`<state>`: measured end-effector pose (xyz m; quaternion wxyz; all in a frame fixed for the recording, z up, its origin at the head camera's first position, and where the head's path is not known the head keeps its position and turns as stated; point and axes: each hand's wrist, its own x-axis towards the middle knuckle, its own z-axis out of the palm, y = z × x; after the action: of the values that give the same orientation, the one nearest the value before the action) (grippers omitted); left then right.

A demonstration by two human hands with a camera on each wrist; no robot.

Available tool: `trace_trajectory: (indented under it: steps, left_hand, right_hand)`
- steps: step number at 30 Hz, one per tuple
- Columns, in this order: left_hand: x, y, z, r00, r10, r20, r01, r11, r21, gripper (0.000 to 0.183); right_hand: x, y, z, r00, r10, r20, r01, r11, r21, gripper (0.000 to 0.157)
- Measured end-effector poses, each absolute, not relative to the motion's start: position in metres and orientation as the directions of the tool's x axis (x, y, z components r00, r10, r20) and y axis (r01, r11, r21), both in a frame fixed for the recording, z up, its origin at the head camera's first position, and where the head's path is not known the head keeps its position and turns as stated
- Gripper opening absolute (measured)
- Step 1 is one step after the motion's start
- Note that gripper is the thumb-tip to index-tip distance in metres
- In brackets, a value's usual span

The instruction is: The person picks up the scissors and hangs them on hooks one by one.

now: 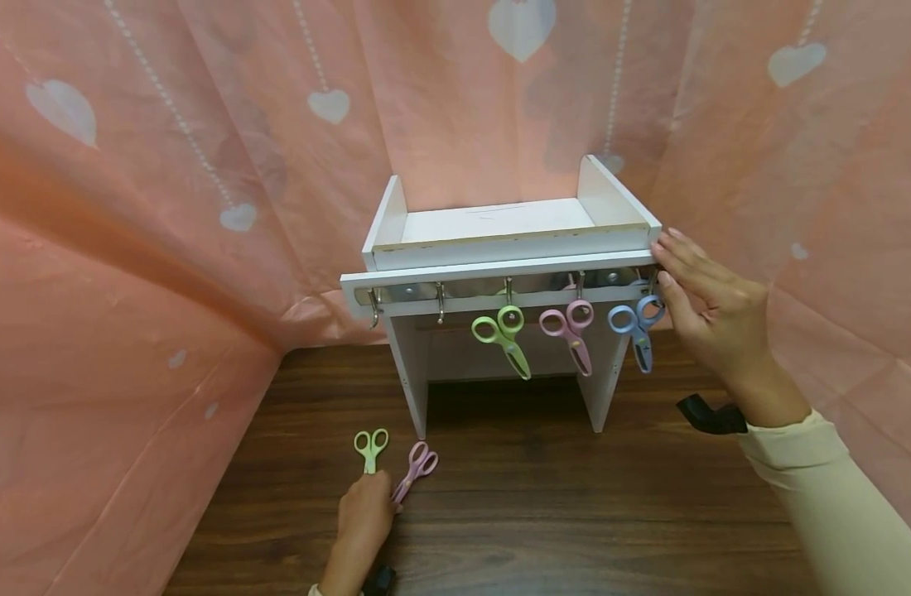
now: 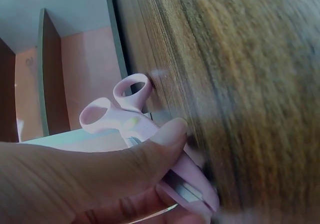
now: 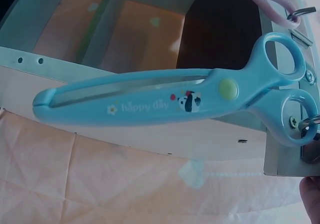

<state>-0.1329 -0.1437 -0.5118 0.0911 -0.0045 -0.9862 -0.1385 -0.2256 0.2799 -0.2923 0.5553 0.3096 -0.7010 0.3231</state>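
Observation:
My left hand is low over the wooden surface and pinches pink scissors by the blades, thumb on top, handle loops outward. Beside it, green scissors show their handles; their blades are hidden behind the hand, and I cannot tell whether it touches them. My right hand holds the right end of the white hook board, thumb in front. Just beside that thumb, blue scissors hang by one loop from the end hook. Pink scissors and green scissors hang from the neighbouring hooks.
The board fronts a white shelf unit standing on the dark wood surface. Two hooks on the left, including the end hook, carry nothing. Pink cloth with white hearts surrounds the unit at the back and sides.

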Motion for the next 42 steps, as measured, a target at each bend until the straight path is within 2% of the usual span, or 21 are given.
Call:
trace_trajectory:
  steps: [11,24,35,42]
  left_hand:
    - [-0.133,-0.145,-0.509,-0.983,-0.022,0.184,0.035,0.953,0.301,0.036]
    - [-0.133,-0.145,-0.507,-0.989,-0.019,0.149,0.039,0.925,0.378,0.026]
    - [-0.135,-0.146,-0.501,-0.971,-0.002,0.238,0.097,0.908,0.407,0.021]
    - [-0.134,-0.143,-0.493,-0.96,0.007,0.28,0.141,0.876,0.462,0.018]
  right_hand:
    - [-0.226,0.28,-0.293,-0.197,-0.072,0.978,-0.794,0.597,-0.116,0.03]
    - [-0.223,0.278,-0.292,-0.21,-0.066,0.975,-0.796,0.591,-0.131,0.028]
    - [-0.223,0.278,-0.289,-0.222,-0.066,0.973,-0.788,0.6,-0.139,0.027]
    - [-0.211,0.268,-0.281,-0.209,-0.054,0.976,-0.801,0.582,-0.139,0.025]
